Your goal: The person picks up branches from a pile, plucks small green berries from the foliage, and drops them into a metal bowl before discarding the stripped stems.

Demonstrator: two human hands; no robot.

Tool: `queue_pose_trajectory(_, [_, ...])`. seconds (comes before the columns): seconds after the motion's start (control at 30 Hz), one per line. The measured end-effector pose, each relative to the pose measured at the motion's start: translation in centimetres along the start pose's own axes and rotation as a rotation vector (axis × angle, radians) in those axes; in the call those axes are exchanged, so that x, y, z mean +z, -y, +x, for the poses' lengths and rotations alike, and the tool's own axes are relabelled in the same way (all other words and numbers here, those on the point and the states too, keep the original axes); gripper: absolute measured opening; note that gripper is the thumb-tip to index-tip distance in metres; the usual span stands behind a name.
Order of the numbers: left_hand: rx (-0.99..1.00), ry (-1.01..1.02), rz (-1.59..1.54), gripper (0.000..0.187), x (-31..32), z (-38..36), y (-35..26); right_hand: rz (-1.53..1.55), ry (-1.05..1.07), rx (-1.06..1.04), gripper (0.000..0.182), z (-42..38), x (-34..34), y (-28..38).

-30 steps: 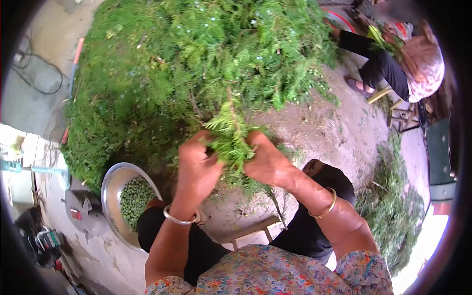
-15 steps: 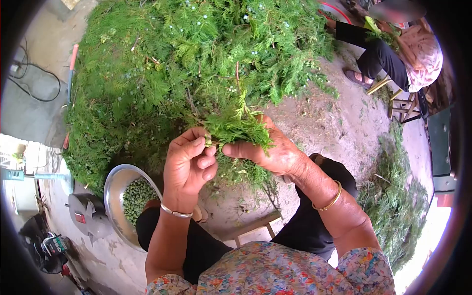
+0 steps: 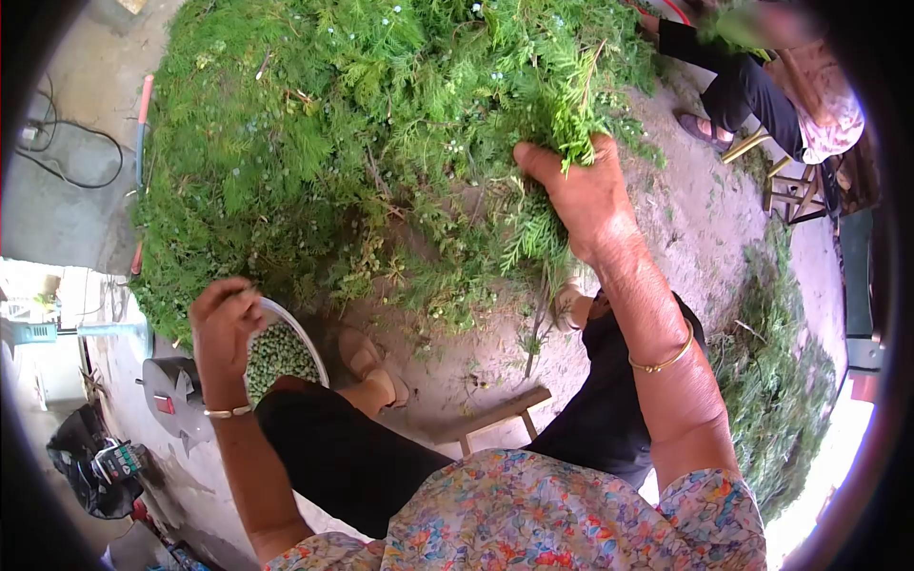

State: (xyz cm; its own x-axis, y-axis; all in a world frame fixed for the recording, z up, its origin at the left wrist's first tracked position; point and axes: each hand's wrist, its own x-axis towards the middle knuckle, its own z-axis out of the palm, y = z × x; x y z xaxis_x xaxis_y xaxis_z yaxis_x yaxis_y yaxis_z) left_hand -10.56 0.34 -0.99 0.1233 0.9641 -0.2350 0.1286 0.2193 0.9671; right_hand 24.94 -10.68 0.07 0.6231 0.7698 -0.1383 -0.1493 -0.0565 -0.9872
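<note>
My right hand (image 3: pixel 583 195) is closed round a leafy green sprig (image 3: pixel 571 119) at the right edge of a big heap of cut branches (image 3: pixel 314 133). At the left, my left hand (image 3: pixel 227 324) is raised over the rim of a metal basin (image 3: pixel 309 344), its fingers curled together; whether anything is between them is too small to tell. Small round green berries (image 3: pixel 278 360) lie in the basin, beside my left knee.
A co-worker (image 3: pixel 752 105) sits on a wooden stool (image 3: pixel 795 193) at the upper right. More cut branches (image 3: pixel 771 381) lie at the right. A wooden bench edge (image 3: pixel 490 419) shows between my legs. A grey round object (image 3: pixel 171 400) stands left of the basin.
My hands have moved apart. The right one has gone up and right with the sprig, the left one down and left to the basin. The co-worker's greenery has shifted up.
</note>
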Motion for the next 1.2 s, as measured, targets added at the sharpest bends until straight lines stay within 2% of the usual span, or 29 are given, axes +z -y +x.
queue_pose_trajectory(0.07, [-0.05, -0.149, 0.535, 0.018, -5.1, -0.1, 1.8, -0.041, 0.026, -0.02, 0.021, 0.2, -0.4, 0.4])
queue_pose_trajectory(0.1, [-0.093, -0.126, 0.901, 0.028, -8.7, 0.6, 3.6, -0.037, 0.022, -0.004, 0.021, 0.2, -0.4, 0.5])
queue_pose_trajectory(0.17, [0.408, -0.083, 1.598, 0.041, -11.4, -0.9, 6.2, -0.051, 0.035, 0.005, 0.021, 0.1, -0.2, 0.4])
queue_pose_trajectory(0.2, [0.4, -0.073, 1.604, 0.041, -11.8, -1.0, 6.4, -0.065, 0.064, -0.01, 0.021, 0.3, -0.3, 0.2])
queue_pose_trajectory(0.27, [0.145, 0.07, 1.518, 0.05, -9.7, -1.0, 5.3, -0.078, 0.07, -0.03, 0.02, -0.2, -0.3, 0.4])
queue_pose_trajectory(0.3, [0.135, 0.075, 1.517, 0.05, -8.2, -0.4, 5.0, -0.091, 0.079, -0.063, 0.019, -0.3, -0.2, 0.4])
queue_pose_trajectory(0.37, [0.173, 0.352, 1.318, 0.051, -4.5, 1.6, 4.6, -0.1, 0.11, -0.109, 0.018, -0.2, -0.2, -0.1])
queue_pose_trajectory(0.43, [0.369, 0.498, 1.353, 0.048, -0.2, 2.7, 5.5, -0.192, 0.099, -0.277, 0.016, -0.5, -0.2, -0.3])
queue_pose_trajectory(0.47, [0.389, 0.593, 1.385, 0.047, 2.0, 3.4, 6.4, -0.229, 0.074, -0.31, 0.015, -0.5, -0.3, -0.6])
queue_pose_trajectory(0.57, [0.402, 0.909, 1.425, 0.046, 6.8, 5.7, 11.8, -0.379, 0.028, -0.19, 0.016, -0.7, -0.5, -0.2])
queue_pose_trajectory(0.63, [0.519, 0.936, 1.14, 0.047, 8.8, 7.2, 17.4, -0.357, 0.053, -0.182, 0.021, -1.1, -0.9, -0.5])
queue_pose_trajectory(0.7, [0.255, 0.822, 1.297, 0.055, 12.8, 6.7, 22.6, -0.713, -0.082, -0.557, 0.018, -1.4, -1.7, -1.3])
queue_pose_trajectory(0.73, [0.205, 0.817, 1.296, 0.059, 14.3, 6.0, 23.1, -0.716, -0.082, -0.561, 0.018, -1.3, -1.8, -1.2])
queue_pose_trajectory(0.8, [0.151, 0.813, 1.295, 0.063, 16.0, 6.1, 24.6, -0.693, -0.059, -0.402, 0.018, -1.3, -1.8, -0.2])
queue_pose_trajectory(0.87, [0.092, 0.689, 1.039, 0.073, 17.5, 7.4, 27.1, -0.673, -0.042, -0.24, 0.017, -1.3, -1.9, 1.1])
queue_pose_trajectory(0.93, [0.075, 0.638, 0.981, 0.075, 19.2, 9.5, 27.4, -0.652, -0.03, -0.081, 0.016, -1.3, -2.0, 1.7])
queue_pose_trajectory(0.97, [0.059, 0.585, 0.926, 0.078, 20.3, 10.7, 27.2, -0.657, -0.038, -0.083, 0.016, -1.4, -2.1, 1.7])
queue_pose_trajectory(1.03, [0.047, 0.593, 0.876, 0.082, 21.8, 13.1, 28.4, -0.585, -0.079, 0.054, 0.018, -1.6, -2.1, 1.5])
queue_pose_trajectory(1.1, [-0.092, 0.482, 0.691, 0.079, 23.1, 14.8, 30.0, -0.568, -0.088, -0.015, 0.022, -1.8, -1.8, 1.0])
queue_pose_trajectory(1.13, [-0.176, 0.585, 0.605, 0.08, 23.3, 16.3, 31.5, -0.499, -0.092, 0.01, 0.021, -1.8, -1.8, 0.8])
queue_pose_trajectory(1.2, [-0.406, 0.465, 0.495, 0.079, 24.3, 15.0, 28.4, -0.356, -0.095, 0.055, 0.019, -1.7, -1.9, 0.5])
